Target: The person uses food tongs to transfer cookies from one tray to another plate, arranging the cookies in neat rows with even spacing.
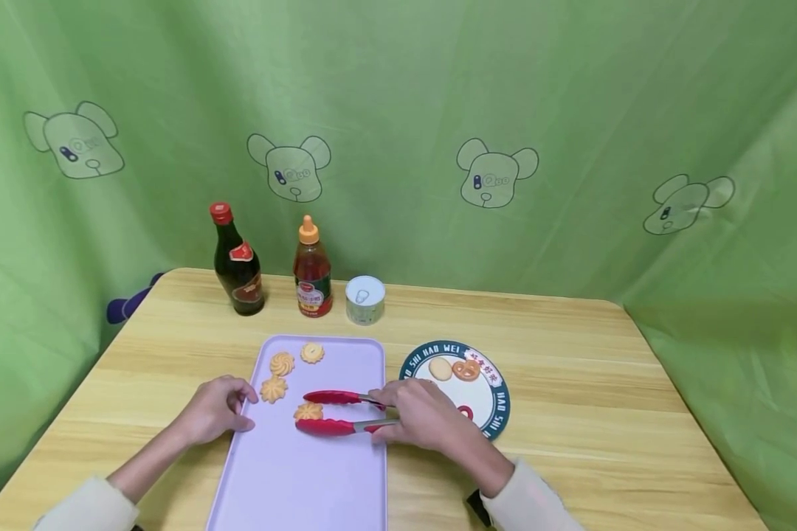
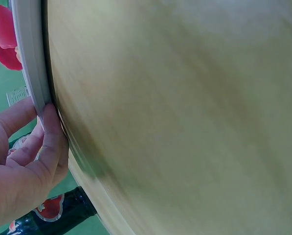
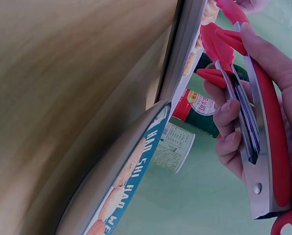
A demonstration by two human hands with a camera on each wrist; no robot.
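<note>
From afar, I had the left hand [image 1: 215,409] pinching the tray [image 1: 305,479] by its left rim between thumb and fingers, likely to steady it. The right hand [image 1: 417,414] curled round the tongs [image 1: 332,427], holding their arms apart so the tips straddled a cookie [image 1: 308,410] on the tray. The plate [image 1: 502,402] lay just beside, presumably for easy reach.

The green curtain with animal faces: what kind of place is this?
Probably a corner set up for filming, not a real kitchen: the green curtain goes round three sides of a wooden table holding cookies on a tray.
</note>
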